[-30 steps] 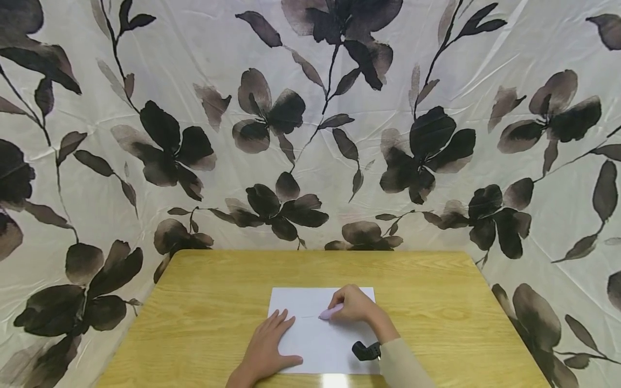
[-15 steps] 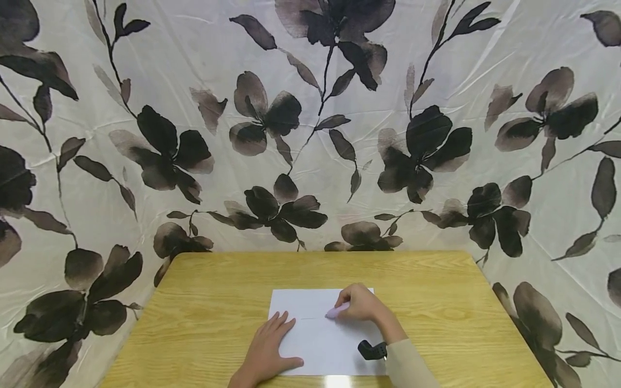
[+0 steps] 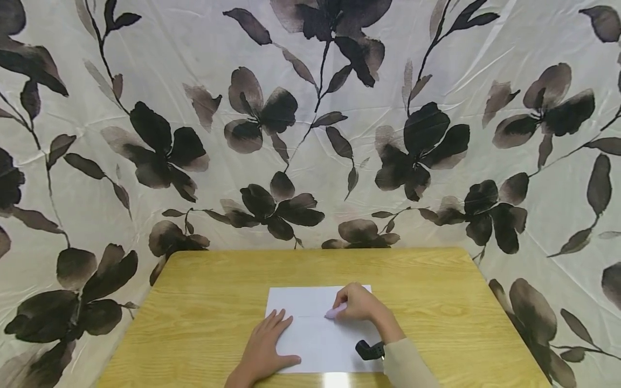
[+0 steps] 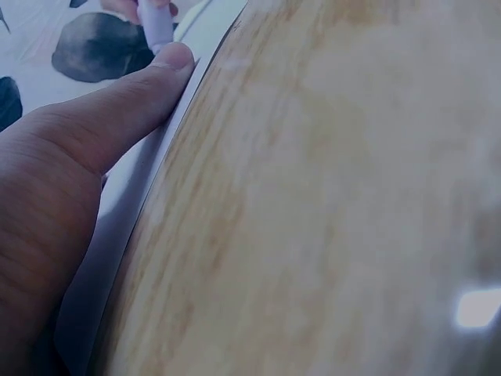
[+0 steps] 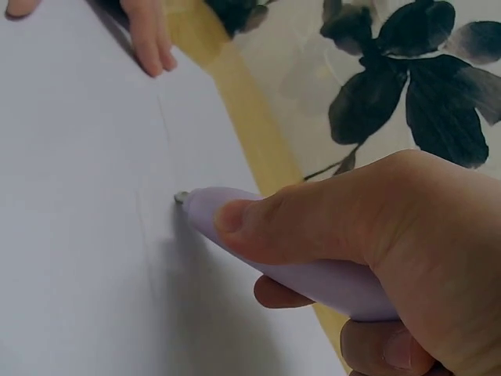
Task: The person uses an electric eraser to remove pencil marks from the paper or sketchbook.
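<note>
Right hand [image 3: 361, 304]: fingers clamped round lilac pen-shaped tool [image 5: 333, 282] | tool over far half of white sheet [image 3: 317, 345], long axis slanting, tip leftward beside faint line [image 5: 165, 129], contact unclear | left hand [image 3: 266, 345] farther off, fingers spread on sheet's left side
</note>
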